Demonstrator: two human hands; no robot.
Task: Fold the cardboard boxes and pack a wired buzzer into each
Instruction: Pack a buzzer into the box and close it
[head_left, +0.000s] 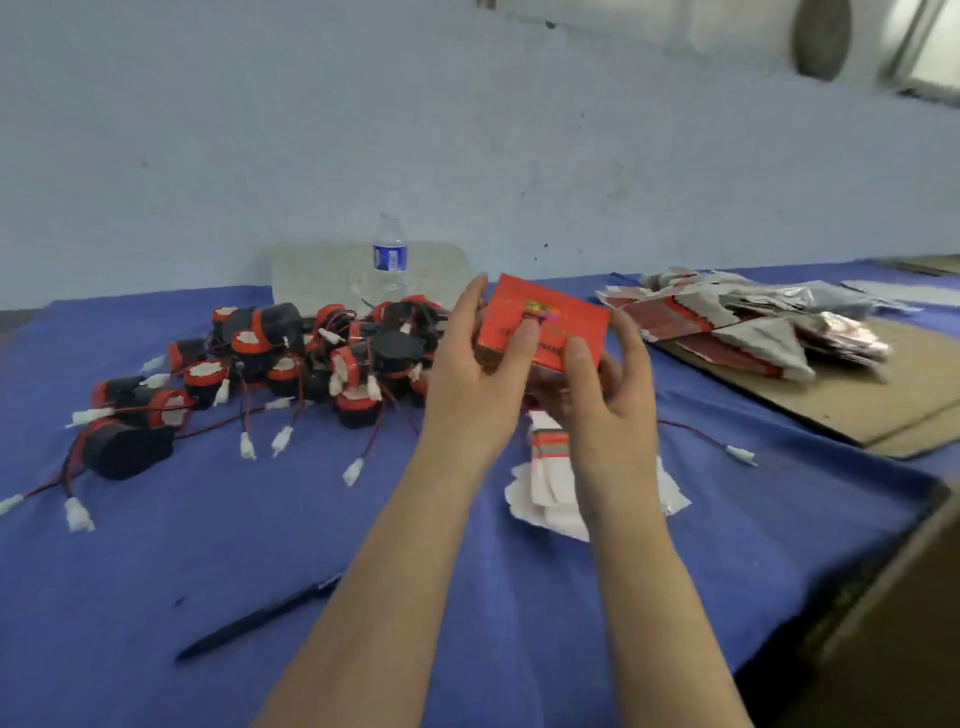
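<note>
Two forearms (363, 597) reach in over the blue bench (156, 571). At left lies a pen (260, 618), with a heap of buzzers (291, 358) beyond it. Mid-bench, raised off the cloth, the left hand (467, 384) and right hand (608, 395) both grip a red box (545, 322), thumbs on its face. Flat boxes (727, 322) are piled at right.

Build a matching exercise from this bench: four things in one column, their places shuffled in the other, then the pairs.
1 water bottle
2 pen
3 red box
4 flat boxes

a stacked on the cardboard sheet
b gripped by left hand and right hand
c standing upright, farthest back
d lying on the blue cloth, near side

Pairs: 1-c, 2-d, 3-b, 4-a
</note>
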